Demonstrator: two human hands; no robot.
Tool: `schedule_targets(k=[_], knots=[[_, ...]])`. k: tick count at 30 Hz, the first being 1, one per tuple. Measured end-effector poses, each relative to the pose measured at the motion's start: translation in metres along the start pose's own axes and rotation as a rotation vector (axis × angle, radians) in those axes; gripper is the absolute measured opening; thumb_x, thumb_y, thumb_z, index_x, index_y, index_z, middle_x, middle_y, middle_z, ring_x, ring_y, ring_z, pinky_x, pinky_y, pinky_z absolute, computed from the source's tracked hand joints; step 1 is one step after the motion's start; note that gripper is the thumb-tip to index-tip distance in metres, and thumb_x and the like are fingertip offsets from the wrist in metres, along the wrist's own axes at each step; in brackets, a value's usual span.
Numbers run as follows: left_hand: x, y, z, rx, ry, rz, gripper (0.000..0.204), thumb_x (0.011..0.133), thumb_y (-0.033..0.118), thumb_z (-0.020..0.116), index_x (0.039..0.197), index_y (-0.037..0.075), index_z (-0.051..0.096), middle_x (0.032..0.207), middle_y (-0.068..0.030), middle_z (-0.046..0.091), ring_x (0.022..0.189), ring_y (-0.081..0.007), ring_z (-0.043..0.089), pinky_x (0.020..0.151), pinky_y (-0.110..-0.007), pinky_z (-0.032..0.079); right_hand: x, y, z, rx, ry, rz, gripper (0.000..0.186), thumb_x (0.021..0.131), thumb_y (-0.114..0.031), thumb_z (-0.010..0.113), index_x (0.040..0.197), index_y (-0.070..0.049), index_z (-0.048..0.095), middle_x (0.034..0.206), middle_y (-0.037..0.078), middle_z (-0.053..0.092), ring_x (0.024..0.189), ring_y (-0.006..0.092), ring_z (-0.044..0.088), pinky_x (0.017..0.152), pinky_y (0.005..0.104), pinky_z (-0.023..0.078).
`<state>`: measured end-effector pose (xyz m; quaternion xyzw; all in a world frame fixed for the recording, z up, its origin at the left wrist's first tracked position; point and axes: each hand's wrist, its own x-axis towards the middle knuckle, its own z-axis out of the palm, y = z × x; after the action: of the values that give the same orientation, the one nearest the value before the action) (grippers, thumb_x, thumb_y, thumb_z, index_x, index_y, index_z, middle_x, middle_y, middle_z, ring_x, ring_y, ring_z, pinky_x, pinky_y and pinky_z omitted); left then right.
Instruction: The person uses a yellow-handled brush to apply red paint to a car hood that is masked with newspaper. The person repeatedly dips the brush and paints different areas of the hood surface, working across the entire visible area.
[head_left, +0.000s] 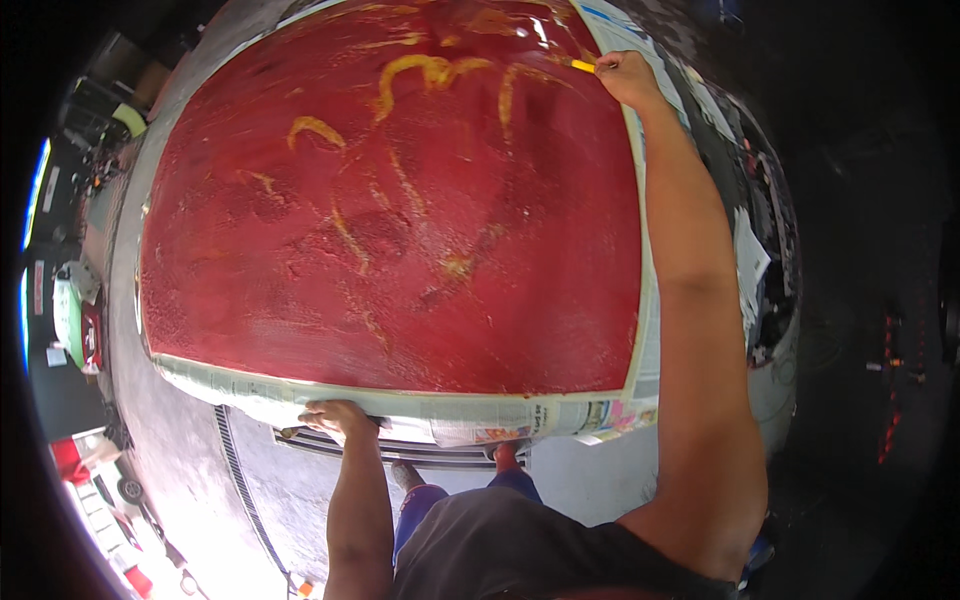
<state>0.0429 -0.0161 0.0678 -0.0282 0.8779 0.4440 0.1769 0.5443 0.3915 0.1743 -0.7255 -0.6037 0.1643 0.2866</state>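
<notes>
Yellow strip (582, 66) tight between right fingers (613, 61), free end leftward over red panel (570, 250)

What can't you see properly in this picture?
In the head view:
- Yellow strip: the right hand hides its other end.
- Left hand: its palm is turned away, so I can't tell what lies under it.
- Red panel: its far end is cut off by the top edge.
- Legs: the dark shirt hides their upper part.
</notes>
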Motion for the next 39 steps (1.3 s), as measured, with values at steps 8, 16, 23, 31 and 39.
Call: schedule_targets(k=[8,16,23,31,39], knots=[[0.026,-0.019,0.005,0.073,0.125,0.054,0.062,0.108,0.038,0.022,0.160,0.005,0.010,0.163,-0.0216,0.021,0.137,-0.0431,0.044,0.112,-0.053,0.043,0.004,-0.075,0.066,-0.268,-0.080,-0.175,0.023,0.086,-0.018,0.068,0.105,-0.009,0.077,0.106,0.020,0.073,0.104,0.0374,0.069,0.092,0.0450,0.054],[0.013,-0.008,0.001,0.148,0.108,0.108,0.068,0.106,0.043,0.015,0.159,0.000,0.009,0.162,-0.0239,0.021,0.140,-0.0426,0.038,0.116,-0.050,0.040,-0.059,-0.133,0.015,-0.473,-0.572,-0.435,0.019,0.081,-0.015,0.068,0.092,-0.003,0.078,0.086,0.017,0.074,0.084,0.0309,0.072,0.078,0.0420,0.054],[0.002,0.000,-0.003,0.257,0.112,0.038,0.067,0.106,0.042,0.015,0.159,0.001,0.015,0.160,-0.0227,0.028,0.139,-0.0408,0.042,0.113,-0.051,0.043,-0.106,-0.073,-0.071,-0.028,-0.896,0.034,0.023,0.086,-0.019,0.067,0.098,-0.002,0.075,0.069,0.004,0.066,0.048,0.0046,0.042,0.042,0.0227,0.026],[0.025,-0.022,0.009,0.095,0.140,0.096,0.066,0.108,0.045,0.017,0.159,0.004,0.008,0.162,-0.0240,0.020,0.138,-0.0436,0.042,0.112,-0.055,0.048,-0.098,0.047,-0.136,0.209,-0.412,0.233,0.026,0.089,-0.024,0.068,0.103,-0.004,0.075,0.069,0.000,0.063,0.050,0.0019,0.037,0.043,0.0216,0.021],[0.001,-0.005,0.002,0.029,0.036,0.049,0.069,0.107,0.046,0.012,0.159,0.002,0.002,0.164,-0.0236,0.011,0.146,-0.0421,0.029,0.122,-0.054,0.036,-0.125,0.100,-0.009,-0.091,-0.017,-0.109,0.021,0.090,-0.023,0.064,0.098,-0.007,0.076,0.076,0.014,0.071,0.068,0.0228,0.068,0.065,0.0374,0.051]])
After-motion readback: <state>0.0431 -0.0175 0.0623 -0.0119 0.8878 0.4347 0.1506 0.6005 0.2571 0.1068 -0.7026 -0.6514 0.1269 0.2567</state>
